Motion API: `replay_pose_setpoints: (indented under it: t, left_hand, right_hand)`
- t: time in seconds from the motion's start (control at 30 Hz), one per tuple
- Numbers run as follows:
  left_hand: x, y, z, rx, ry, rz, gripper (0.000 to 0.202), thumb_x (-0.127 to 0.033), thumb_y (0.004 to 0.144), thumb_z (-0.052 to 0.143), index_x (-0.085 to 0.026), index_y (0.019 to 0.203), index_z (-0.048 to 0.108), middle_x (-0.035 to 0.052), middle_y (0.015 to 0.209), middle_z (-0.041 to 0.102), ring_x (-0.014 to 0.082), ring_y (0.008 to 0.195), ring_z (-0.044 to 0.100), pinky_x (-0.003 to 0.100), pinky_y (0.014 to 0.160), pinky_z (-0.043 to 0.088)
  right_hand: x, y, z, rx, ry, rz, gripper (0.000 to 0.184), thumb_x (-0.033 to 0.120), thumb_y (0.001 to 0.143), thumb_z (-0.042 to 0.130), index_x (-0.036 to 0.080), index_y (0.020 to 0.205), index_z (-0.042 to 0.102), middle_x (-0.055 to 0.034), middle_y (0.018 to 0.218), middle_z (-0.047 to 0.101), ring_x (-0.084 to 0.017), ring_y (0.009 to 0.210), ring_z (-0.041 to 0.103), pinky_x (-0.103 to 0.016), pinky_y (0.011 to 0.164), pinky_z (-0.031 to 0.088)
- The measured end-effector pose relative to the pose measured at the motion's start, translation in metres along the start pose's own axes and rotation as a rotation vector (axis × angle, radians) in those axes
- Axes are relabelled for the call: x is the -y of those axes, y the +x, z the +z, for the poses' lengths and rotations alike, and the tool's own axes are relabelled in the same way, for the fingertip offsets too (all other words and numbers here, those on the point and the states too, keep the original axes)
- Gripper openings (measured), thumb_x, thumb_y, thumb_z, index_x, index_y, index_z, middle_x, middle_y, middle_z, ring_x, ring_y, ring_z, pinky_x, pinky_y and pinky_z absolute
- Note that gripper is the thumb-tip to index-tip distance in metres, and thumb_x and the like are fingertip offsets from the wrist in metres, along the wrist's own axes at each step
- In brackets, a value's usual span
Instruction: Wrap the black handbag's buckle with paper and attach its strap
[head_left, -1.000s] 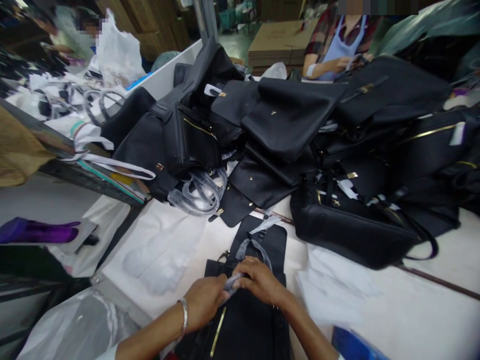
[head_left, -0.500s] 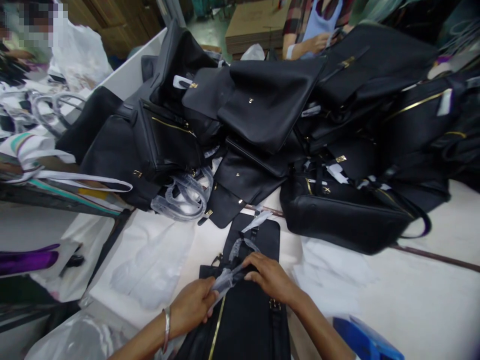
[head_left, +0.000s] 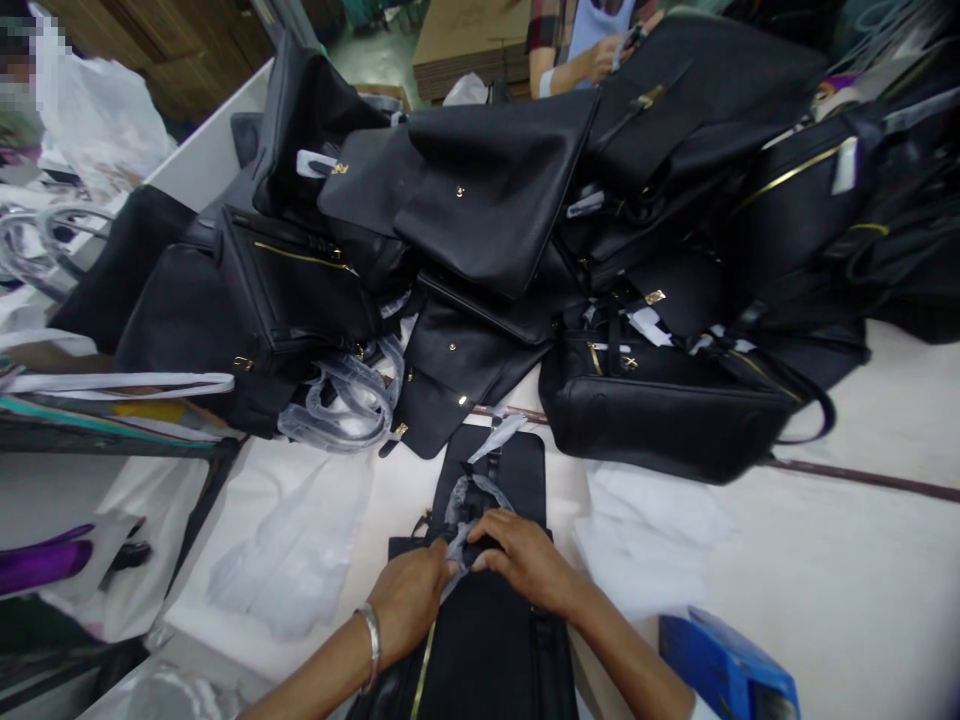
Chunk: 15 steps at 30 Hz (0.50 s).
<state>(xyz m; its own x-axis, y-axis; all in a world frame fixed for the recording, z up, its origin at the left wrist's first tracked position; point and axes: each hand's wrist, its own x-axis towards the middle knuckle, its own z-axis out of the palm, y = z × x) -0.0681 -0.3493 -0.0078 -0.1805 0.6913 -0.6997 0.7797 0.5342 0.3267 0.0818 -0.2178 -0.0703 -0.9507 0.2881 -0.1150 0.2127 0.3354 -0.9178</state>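
Observation:
A black handbag (head_left: 487, 640) with a gold zip lies flat on the white table right in front of me. Its handle is wrapped in clear plastic wrap (head_left: 463, 510). My left hand (head_left: 409, 600), with a silver bangle on the wrist, is closed in a pinch on that plastic at the bag's top edge. My right hand (head_left: 525, 560) rests curled over the bag's top, its fingers pressed on the same wrap beside the left. The bag's flap (head_left: 517, 465) stretches away from me towards the pile.
A big heap of black handbags (head_left: 487, 200) fills the table behind. Clear plastic bags (head_left: 292, 550) lie to the left, white paper (head_left: 645, 530) to the right, a blue object (head_left: 727, 675) at bottom right. Another person's hands (head_left: 600, 55) work at the far side.
My view has tipped forward and the pile has slid up and left. My hands have drawn closer together on the plastic wrap, bunching it at the bag's top.

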Motion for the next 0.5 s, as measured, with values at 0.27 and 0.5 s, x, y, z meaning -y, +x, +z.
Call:
replay_pose_setpoints:
  t: [0.27,0.5]
  left_hand:
    - [-0.003,0.003,0.002,0.044,0.014,-0.037,0.031,-0.032,0.095,0.029,-0.019,0.102,0.056,0.0091,0.091,0.071,0.0220,0.088,0.066,0.028,0.073,0.045]
    - [-0.021,0.019,0.003,0.096,0.055,-0.071,0.034,-0.033,0.096,0.028,-0.018,0.105,0.056,0.0121,0.099,0.070,0.0233,0.095,0.065,0.030,0.080,0.045]
  right_hand:
    - [-0.009,0.007,0.008,-0.028,0.022,-0.011,0.007,0.016,0.087,0.059,0.021,0.082,0.062,0.0016,0.083,0.063,-0.015,0.085,0.057,-0.027,0.080,0.042]
    - [-0.004,0.004,0.018,-0.074,0.126,0.056,0.016,0.004,0.081,0.056,0.020,0.082,0.056,0.0034,0.079,0.060,-0.013,0.079,0.057,-0.024,0.071,0.041]
